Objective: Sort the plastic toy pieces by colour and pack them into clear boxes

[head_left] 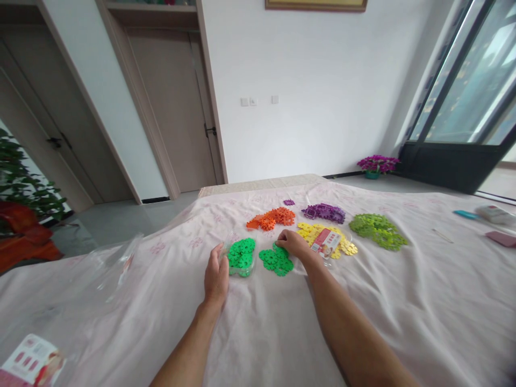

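Note:
My left hand (216, 273) is wrapped round the left side of a clear plastic box (252, 269), steadying it on the cloth. Inside lie several green snowflake-shaped discs (241, 255). Just right of the box is a loose pile of the same green discs (276, 260). My right hand (293, 243) reaches over the pile's far edge, its fingers pinched on a green disc there; the fingertips are partly hidden. Close to the right wrist lies a pile of yellow discs (307, 232), with a clear lid bearing a printed label (325, 242) on top.
Orange discs (272, 218), purple discs (324, 212) and lime discs (378, 230) lie in piles farther back. A single purple disc (289, 202) sits apart. Clear plastic packaging (100, 279) covers the left side. A blue object (465, 214) and a pink one (502, 238) lie far right.

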`<state>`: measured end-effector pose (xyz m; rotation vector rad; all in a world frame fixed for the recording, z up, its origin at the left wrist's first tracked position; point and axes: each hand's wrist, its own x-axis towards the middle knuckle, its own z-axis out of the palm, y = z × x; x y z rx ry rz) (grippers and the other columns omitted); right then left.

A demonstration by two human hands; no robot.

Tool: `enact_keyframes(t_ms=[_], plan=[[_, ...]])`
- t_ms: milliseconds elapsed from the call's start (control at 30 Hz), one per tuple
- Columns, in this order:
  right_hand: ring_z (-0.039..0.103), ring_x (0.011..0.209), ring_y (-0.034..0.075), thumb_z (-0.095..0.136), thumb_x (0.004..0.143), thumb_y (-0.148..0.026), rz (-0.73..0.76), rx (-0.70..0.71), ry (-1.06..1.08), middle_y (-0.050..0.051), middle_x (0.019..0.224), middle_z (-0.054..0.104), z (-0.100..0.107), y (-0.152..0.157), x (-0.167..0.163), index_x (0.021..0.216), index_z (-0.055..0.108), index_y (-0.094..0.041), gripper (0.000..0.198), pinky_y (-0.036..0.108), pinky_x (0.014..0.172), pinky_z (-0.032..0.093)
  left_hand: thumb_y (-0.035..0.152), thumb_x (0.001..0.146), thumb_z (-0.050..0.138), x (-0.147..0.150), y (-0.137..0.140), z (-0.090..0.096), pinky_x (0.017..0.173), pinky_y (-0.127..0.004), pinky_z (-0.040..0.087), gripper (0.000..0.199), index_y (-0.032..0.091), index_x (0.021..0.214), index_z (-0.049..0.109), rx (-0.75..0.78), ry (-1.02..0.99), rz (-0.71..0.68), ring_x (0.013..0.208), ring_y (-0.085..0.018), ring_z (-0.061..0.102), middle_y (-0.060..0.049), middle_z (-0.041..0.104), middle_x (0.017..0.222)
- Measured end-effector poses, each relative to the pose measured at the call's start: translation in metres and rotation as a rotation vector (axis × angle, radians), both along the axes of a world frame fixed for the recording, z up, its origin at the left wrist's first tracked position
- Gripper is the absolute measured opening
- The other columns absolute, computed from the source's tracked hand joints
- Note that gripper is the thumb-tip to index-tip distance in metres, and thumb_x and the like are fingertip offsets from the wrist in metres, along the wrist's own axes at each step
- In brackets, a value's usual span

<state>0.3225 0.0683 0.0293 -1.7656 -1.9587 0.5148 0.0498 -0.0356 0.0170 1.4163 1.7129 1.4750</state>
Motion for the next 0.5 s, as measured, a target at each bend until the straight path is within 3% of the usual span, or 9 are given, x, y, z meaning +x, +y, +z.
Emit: enact_keyframes(t_ms=[300,400,500], plan=[[0.056,0.066,0.013,0.065,0.075,-0.031,-0.092,0.187,0.173,0.000,0.071,0.065,-0.006,0.002,-0.006,0.076,0.063,-0.019,0.012,0.023,0.059,0.036,0.029,0.090,0.043,-0.001,0.001,-0.002,0.106,-0.039,0.042,0.042,0.025,0.132,0.048,-0.003,0.010,-0.003,0.123,-0.023,0.055,-0.008,0.060,0.131],[0.056,0.061,0.013,0.063,0.076,-0.034,-0.129,0.249,0.324,-0.001,0.065,0.063,0.000,0.001,-0.014,0.076,0.062,-0.019,0.015,0.023,0.056,0.038,0.030,0.091,0.042,0.000,0.000,0.000,0.106,-0.039,0.041,0.042,0.024,0.132,0.048,0.004,0.011,-0.005,0.125,-0.023,0.053,-0.008,0.059,0.132],[0.057,0.054,0.013,0.062,0.076,-0.035,-0.094,0.210,0.557,-0.002,0.060,0.062,0.011,-0.005,-0.031,0.079,0.061,-0.018,0.017,0.022,0.050,0.041,0.030,0.090,0.041,0.001,-0.001,0.002,0.106,-0.040,0.041,0.042,0.024,0.131,0.048,0.001,0.017,0.000,0.125,-0.024,0.053,-0.008,0.059,0.133]])
